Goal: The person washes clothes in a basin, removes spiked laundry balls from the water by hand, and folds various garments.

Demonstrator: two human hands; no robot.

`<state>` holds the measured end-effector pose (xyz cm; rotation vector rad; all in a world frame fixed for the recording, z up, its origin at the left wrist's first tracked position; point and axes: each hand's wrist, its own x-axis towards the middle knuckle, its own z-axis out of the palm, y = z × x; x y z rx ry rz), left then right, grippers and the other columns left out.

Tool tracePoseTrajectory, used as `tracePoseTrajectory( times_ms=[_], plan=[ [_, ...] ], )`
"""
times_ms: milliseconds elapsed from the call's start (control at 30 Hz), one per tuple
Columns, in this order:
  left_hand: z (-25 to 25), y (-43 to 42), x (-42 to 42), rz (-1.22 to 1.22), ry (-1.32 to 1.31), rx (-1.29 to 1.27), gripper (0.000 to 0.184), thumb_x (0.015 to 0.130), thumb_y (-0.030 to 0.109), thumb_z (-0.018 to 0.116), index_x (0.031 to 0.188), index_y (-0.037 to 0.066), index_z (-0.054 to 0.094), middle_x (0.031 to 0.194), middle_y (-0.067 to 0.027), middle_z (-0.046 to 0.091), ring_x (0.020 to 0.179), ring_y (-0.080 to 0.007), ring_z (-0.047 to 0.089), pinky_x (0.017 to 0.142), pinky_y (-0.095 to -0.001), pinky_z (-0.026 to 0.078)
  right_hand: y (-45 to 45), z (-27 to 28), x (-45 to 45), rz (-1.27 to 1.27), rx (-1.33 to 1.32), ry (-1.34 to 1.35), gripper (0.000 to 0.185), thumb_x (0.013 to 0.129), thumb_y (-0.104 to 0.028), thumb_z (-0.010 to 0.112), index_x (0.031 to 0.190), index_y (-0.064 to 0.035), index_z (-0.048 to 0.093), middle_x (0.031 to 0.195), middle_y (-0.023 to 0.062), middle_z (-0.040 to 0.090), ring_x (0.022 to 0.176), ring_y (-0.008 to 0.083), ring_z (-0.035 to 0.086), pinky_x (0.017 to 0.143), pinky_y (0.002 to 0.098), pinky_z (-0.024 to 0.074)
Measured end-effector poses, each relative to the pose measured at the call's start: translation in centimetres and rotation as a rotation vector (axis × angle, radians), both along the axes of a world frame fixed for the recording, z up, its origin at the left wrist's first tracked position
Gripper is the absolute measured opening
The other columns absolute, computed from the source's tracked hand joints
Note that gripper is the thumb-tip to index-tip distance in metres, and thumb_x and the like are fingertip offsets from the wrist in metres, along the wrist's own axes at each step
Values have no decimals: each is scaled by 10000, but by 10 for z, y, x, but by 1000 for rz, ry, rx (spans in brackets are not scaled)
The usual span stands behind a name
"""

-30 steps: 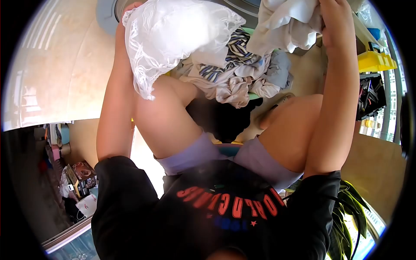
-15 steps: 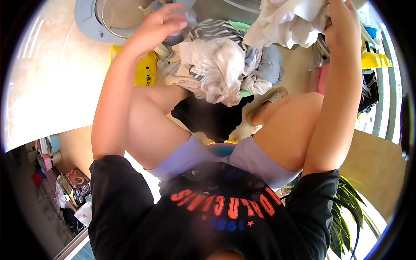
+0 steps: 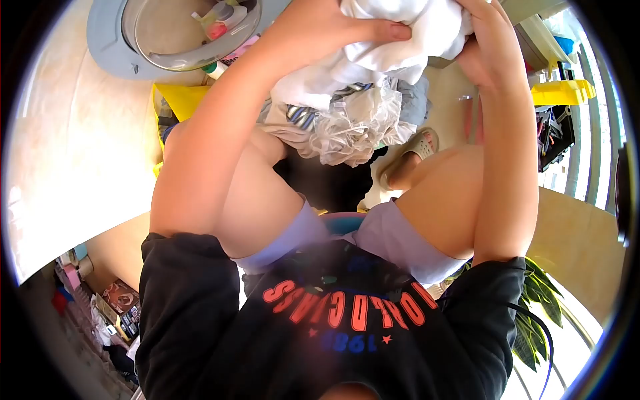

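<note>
My left hand (image 3: 327, 30) grips a bunched white cloth (image 3: 400, 59) from its left side, with the thumb lying across the fabric. On the opposite side my right hand (image 3: 485, 57) has its fingers closed on the same cloth; some fingertips are hidden. Its top edge runs out of view. Below and behind the cloth lies a heap of laundry (image 3: 357, 130), with crumpled whitish, striped and grey pieces. A black cloth (image 3: 323, 179) hangs at the near side of the heap, between my knees.
An open round washing machine door (image 3: 110, 37) is at the upper left, with bottles visible through it. A yellow bag (image 3: 183, 100) stands by my left leg. On the right are a yellow plastic piece (image 3: 563, 92), a black tray of tools (image 3: 555, 137) and a leafy plant (image 3: 533, 320).
My left hand, raised with nothing in it before, has moved right and taken hold of the white cloth. My right hand has brought the cloth left, over the heap.
</note>
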<state>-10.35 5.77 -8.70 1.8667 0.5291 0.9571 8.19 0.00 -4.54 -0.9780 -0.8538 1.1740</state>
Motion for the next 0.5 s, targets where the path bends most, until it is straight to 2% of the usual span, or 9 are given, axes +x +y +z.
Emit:
tracePoseTrajectory(
  times_ms=[33,100,167,200,300,367,433,467,500],
  plan=[
    [6,0,5,-12,-16,-55,913,755,301,848,1411,-41,313,1375,-179,475,1261,-253,476,1038,-372,412,0,-1,1,-12,7,50,370,893,-44,570,1242,74,539,1141,159,654,988,265,664,837,374,555],
    [0,7,17,-115,-100,-146,714,796,239,811,1342,-33,440,1255,-141,588,1154,-214,562,974,-338,458,-1,-4,4,-32,20,154,371,900,-51,563,1246,78,534,1152,156,651,1016,268,656,850,381,552],
    [0,4,22,-167,-124,-347,573,825,212,780,1282,-26,529,1164,-109,651,1071,-193,612,930,-319,482,-4,-9,4,-99,90,47,413,898,-51,570,1293,49,509,1170,156,643,1028,267,649,880,380,536],
    [2,3,22,-110,-8,-366,392,879,191,701,1200,-15,612,1066,-77,690,986,-156,640,863,-297,501,-10,-8,-1,-143,105,-6,426,896,-48,571,1307,41,501,1176,157,639,1030,266,647,884,379,532],
    [-10,11,21,-15,162,-273,357,900,203,649,1183,-12,625,1042,-84,699,965,-146,647,842,-290,498,-8,-17,8,-186,118,-220,482,884,-36,587,1349,19,474,1196,144,626,1046,243,624,906,354,498],
    [-17,13,22,102,98,-107,412,890,219,648,1230,-8,590,1085,-116,689,986,-172,641,851,-310,487,-19,-12,1,-159,205,-413,495,878,-30,593,1353,31,467,1198,133,623,1060,232,608,921,341,480],
    [-7,3,23,294,20,5,428,879,222,662,1235,-2,581,1107,-134,683,1001,-197,638,861,-321,480,-21,-14,-2,-166,253,-419,490,909,-91,600,1362,34,460,1225,114,611,1087,214,591,943,324,460],
    [-19,3,22,314,-77,63,430,870,222,677,1219,-9,577,1134,-164,670,1047,-233,628,892,-334,467,-17,-22,7,-137,281,-405,489,920,-111,600,1365,32,458,1234,112,607,1098,215,588,949,327,460],
    [-27,8,21,335,-35,30,419,868,217,682,1206,-10,581,1121,-168,673,1041,-239,632,893,-334,470,-12,-33,16,-108,308,-389,489,931,-131,600,1369,30,456,1243,109,602,1108,216,585,955,330,461]
  ],
)
